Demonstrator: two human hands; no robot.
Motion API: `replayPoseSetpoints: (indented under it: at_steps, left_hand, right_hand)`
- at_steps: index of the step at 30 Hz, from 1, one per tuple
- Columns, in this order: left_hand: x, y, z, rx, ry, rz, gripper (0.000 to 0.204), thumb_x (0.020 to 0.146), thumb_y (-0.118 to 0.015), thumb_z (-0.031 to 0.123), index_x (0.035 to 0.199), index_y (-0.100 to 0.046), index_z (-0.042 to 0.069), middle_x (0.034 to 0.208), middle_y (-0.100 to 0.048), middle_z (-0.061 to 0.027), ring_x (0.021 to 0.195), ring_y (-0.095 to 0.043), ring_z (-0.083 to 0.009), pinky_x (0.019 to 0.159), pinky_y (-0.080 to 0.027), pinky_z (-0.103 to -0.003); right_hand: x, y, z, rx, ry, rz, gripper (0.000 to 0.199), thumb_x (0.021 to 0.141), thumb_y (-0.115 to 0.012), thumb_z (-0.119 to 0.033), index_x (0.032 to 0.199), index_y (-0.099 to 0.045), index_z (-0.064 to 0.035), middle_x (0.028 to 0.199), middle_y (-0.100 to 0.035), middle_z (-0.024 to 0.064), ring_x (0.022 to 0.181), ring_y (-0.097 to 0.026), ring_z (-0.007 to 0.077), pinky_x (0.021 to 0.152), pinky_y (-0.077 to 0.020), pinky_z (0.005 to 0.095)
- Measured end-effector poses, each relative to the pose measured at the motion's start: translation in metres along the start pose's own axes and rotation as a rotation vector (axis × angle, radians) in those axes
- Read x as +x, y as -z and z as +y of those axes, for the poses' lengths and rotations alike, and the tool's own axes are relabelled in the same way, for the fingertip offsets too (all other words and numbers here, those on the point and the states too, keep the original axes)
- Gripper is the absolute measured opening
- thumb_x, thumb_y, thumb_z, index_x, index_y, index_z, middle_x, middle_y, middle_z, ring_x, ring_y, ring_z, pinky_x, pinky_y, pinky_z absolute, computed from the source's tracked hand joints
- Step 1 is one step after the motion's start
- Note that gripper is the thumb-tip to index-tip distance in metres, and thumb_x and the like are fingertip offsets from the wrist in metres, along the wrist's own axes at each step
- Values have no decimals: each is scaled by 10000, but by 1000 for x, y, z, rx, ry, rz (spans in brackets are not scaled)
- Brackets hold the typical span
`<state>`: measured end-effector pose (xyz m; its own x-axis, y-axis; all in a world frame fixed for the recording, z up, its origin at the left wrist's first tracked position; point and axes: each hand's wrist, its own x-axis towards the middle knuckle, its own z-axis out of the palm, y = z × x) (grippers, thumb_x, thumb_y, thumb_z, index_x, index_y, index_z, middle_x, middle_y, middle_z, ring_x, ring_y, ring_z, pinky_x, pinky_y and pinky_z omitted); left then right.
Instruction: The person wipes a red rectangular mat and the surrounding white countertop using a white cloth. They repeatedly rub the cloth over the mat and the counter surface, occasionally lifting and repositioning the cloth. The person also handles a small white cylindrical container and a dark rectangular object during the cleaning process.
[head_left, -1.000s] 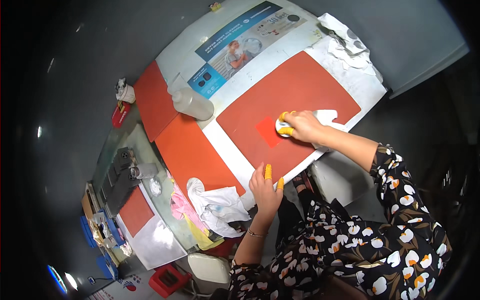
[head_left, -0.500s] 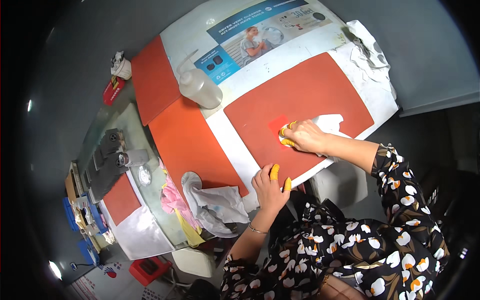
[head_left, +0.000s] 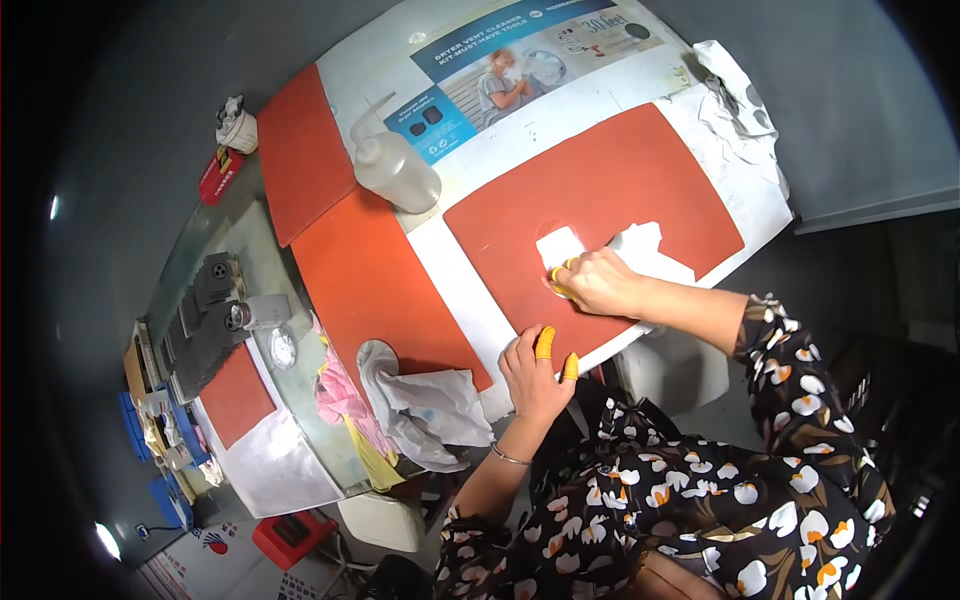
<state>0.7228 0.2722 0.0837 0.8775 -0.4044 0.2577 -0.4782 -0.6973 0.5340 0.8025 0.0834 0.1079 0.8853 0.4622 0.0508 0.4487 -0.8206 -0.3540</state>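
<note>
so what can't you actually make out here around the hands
- Head view: what the right hand presses on the red mat; the hand covers part of the white piece under it.
- Head view: left hand palm, turned down at the mat edge.
- Head view: small parts in the grey trays; too small and bent by the fisheye rim.

Even, bright light falls from above on the table (head_left: pixel 470 285) around my right hand (head_left: pixel 600 283), with only soft shadows under it. Beyond my left hand (head_left: pixel 533 375), the picture darkens to a black, bending rim. Detail stays sharp near both.
</note>
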Motion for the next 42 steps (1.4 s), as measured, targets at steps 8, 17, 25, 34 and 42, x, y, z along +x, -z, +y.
replayPoseSetpoints:
  at_steps: [8, 17, 25, 34, 42]
  left_hand:
    - [-1, 0, 4, -16, -5, 36, 474, 687, -693, 182, 1093, -518, 8, 1170, -474, -118, 1041, -442, -311, 897, -333, -425]
    - [-4, -3, 0, -89, -17, 59, 351, 736, -611, 88, 1069, -544, 0, 1181, -493, -121, 1058, -451, -312, 907, -332, -420]
    - [-7, -1, -3, -126, -21, 94, 295, 741, -570, 33, 1033, -552, -13, 1180, -499, -137, 1071, -453, -322, 913, -334, -425]
    - [-11, -2, -4, -133, -20, 104, 305, 740, -555, 17, 1043, -548, -10, 1174, -502, -142, 1060, -458, -330, 911, -334, -432]
    - [-10, -4, -6, -128, -13, 105, 301, 744, -557, 37, 1040, -566, -17, 1164, -505, -125, 1052, -463, -309, 907, -336, -425]
  right_hand:
    - [46, 7, 17, -74, -96, 54, 85, 692, -586, -96, 719, -572, -17, 641, -599, 176, 572, -599, 343, 501, -465, 444]
    - [42, 12, 20, -1, -211, 62, 127, 755, -567, -169, 729, -588, -47, 667, -619, 166, 620, -609, 357, 555, -467, 456]
    - [13, 20, 21, 46, -297, -87, 139, 783, -548, -165, 819, -614, -48, 719, -635, 183, 686, -625, 341, 628, -477, 457]
    - [-1, 25, 23, -24, -357, -163, 180, 725, -581, -151, 836, -594, -10, 709, -634, 179, 679, -628, 345, 618, -476, 451]
    - [-10, 25, 13, -28, -185, -211, 171, 750, -582, -192, 806, -612, -34, 716, -638, 167, 670, -623, 340, 613, -475, 446]
